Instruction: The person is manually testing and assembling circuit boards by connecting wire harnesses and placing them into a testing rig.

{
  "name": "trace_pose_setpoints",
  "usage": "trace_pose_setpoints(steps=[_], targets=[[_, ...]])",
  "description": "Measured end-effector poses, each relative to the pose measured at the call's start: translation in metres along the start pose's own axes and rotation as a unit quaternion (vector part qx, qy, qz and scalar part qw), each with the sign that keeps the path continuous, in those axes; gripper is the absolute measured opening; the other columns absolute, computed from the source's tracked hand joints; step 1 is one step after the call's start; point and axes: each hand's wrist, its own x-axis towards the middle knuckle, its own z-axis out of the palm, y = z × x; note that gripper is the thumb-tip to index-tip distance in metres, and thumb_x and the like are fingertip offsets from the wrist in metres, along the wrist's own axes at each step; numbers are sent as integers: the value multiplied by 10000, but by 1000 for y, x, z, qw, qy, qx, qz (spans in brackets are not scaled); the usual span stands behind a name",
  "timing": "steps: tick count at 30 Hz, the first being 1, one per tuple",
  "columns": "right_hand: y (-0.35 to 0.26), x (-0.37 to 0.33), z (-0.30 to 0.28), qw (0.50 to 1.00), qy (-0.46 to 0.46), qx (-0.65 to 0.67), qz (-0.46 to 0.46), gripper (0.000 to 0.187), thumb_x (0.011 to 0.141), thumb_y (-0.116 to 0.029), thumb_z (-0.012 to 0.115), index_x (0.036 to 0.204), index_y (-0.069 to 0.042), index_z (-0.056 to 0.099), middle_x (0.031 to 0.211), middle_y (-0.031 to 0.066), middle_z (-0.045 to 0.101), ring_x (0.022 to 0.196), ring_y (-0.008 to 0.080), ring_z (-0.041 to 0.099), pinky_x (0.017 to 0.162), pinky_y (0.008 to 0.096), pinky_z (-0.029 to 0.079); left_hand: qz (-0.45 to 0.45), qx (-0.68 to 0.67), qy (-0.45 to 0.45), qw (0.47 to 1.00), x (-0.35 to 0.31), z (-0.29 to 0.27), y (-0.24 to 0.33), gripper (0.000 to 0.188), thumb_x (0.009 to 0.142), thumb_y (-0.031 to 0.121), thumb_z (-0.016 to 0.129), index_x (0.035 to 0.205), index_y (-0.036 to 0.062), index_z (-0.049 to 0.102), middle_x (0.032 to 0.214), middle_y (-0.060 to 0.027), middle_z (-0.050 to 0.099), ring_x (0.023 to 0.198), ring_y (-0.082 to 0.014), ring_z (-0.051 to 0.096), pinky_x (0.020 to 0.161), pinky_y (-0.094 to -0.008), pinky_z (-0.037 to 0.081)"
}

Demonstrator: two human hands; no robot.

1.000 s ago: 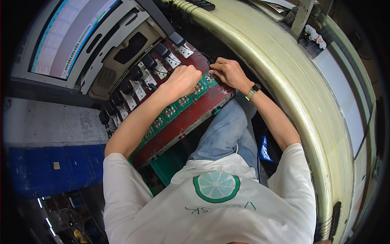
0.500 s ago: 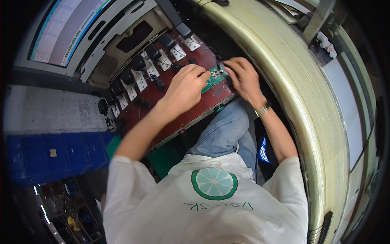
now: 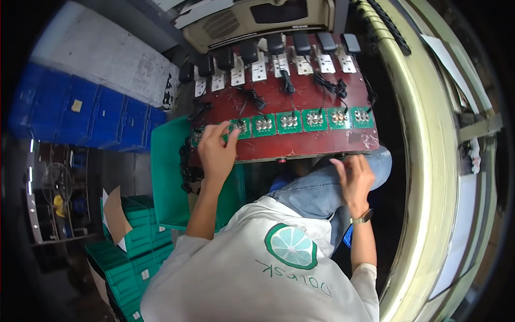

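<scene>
Circuit boards [image 3: 289,122], green, square, each topped with clustered metal parts: we count seven at least partly showing, set side by side in one row along the near part of the red counter [image 3: 316,145]. The leftmost is partly covered by the person's fingers; whether another lies hidden there, we cannot tell. One board [image 3: 339,118], second from the right, shows a reddish tint among its metal parts.

Condition: we judge the laying-out of the row complete where it shows, since no visible board lies out of line. What remains to be done at each board we cannot establish; nor can we tell whether any is wired up.

Left hand [image 3: 216,154]: at the row's left end, over or against the boards, thumb and fingers parted, nothing seen between them; contact uncertain. Right hand [image 3: 355,183]: just off the counter's front edge, above the jeans [image 3: 311,196], fingers loosely curled and apart, no object seen in them.

Black leads [image 3: 288,83]: bundled, lying behind the boards. Black adapters [image 3: 276,44]: eight, ranged at the back beside white strips [image 3: 281,64]. Red button [image 3: 281,160]: one, on the front face. Beyond, left: green crate [image 3: 161,177], blue bins [image 3: 80,115]. Beyond the back: beige machine [image 3: 230,24].
</scene>
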Motion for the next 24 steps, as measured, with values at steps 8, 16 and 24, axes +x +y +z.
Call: trace_pose_setpoints(steps=[8, 16, 24], targets=[[-111, 101, 78, 987, -107, 99, -61, 169, 969, -135, 766, 1097, -26, 758, 938, 103, 646, 635, 315, 607, 600, 409, 499, 51, -35, -76, 995, 25, 41, -45, 214, 871, 15, 817, 1084, -3, 814, 864, -72, 697, 610, -167, 508, 564, -303, 431], [-113, 119, 108, 975, -167, 19, -145, 105, 957, -84, 753, 1047, -29, 763, 887, 96, 617, 608, 315, 600, 588, 414, 501, 78, -122, 32, 989, 16, 45, -42, 143, 853, -38, 821, 993, -11, 819, 867, -69, 708, 573, -173, 500, 542, -320, 423], [-126, 104, 111, 987, -123, 51, -92, 69, 928, -29, 779, 996, -21, 768, 849, 84, 620, 564, 266, 558, 549, 378, 472, 5, -121, 155, 980, 42, 5, 0, 141, 841, -19, 873, 946, 6, 783, 875, -76, 698, 627, -227, 580, 570, -340, 467]])
